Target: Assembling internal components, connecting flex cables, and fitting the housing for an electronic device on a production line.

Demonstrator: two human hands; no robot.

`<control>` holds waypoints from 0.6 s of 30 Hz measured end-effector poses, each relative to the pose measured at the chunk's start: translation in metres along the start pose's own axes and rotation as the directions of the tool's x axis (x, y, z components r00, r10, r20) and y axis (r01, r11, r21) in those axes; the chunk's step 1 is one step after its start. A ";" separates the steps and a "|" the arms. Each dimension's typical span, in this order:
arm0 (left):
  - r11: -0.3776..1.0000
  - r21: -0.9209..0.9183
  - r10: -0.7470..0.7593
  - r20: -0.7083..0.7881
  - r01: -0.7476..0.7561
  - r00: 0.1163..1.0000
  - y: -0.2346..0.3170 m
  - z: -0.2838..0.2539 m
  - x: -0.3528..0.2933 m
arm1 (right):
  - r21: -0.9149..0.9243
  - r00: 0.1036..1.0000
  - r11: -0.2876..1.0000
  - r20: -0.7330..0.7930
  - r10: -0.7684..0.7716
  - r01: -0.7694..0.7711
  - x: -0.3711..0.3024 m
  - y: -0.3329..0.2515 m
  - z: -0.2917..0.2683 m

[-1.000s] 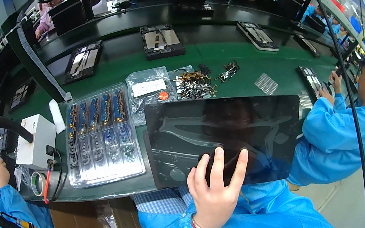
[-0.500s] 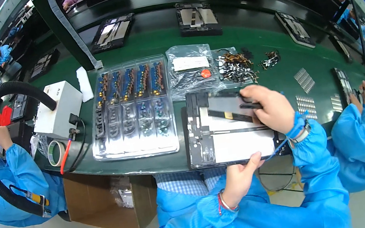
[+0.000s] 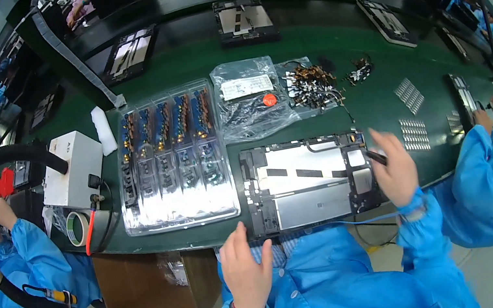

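An opened tablet-like device lies flat near the table's front edge, its silver panels, black strips and dark frame exposed. At its right end is my right hand, holding a slim black tool whose exact kind I cannot make out. The tool's tip points toward the device's right part. My left hand is empty, fingers apart, by the device's lower left corner. A blue cord runs along the front edge near my right wrist.
Left of the device sits a clear plastic tray of small parts. Behind it lie a plastic bag and a pile of small cables. Small metal part sheets lie right. A white box with a black hose and a tape roll stand left. Co-workers sit both sides.
My right hand has moved right, off the device's middle to its right end. My left hand has moved left from the front edge and spread its fingers. The view has shifted slightly.
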State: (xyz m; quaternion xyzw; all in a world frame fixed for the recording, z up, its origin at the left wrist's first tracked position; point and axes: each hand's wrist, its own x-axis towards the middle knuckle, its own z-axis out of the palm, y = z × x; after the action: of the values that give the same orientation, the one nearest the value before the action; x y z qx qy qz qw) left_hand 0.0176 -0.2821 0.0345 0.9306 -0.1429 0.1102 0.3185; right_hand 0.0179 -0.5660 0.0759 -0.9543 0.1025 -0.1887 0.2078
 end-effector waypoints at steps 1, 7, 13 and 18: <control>1.000 0.005 -0.003 -0.022 0.003 1.000 -0.004 -0.003 -0.002 | -0.091 0.997 0.995 0.064 0.047 -0.041 -0.020 0.017 -0.001; 0.993 -0.106 -0.032 0.105 0.043 0.994 -0.002 0.006 -0.014 | 0.504 0.919 0.770 0.174 0.354 -0.392 -0.083 0.022 0.012; 0.848 -0.528 0.074 0.183 0.035 0.980 0.020 -0.061 0.004 | 0.921 0.818 -0.130 0.386 0.427 -0.367 -0.080 0.021 -0.018; -0.122 -0.910 -0.025 0.402 0.397 0.915 0.023 -0.051 0.190 | 0.940 0.743 -0.123 0.329 0.583 -0.319 -0.020 0.017 -0.021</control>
State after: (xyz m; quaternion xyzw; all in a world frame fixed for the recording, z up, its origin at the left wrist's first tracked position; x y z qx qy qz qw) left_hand 0.1815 -0.3044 0.1431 0.4095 -0.0632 -0.2028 0.8872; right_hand -0.0108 -0.5834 0.0798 -0.4324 0.2910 -0.2148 0.8260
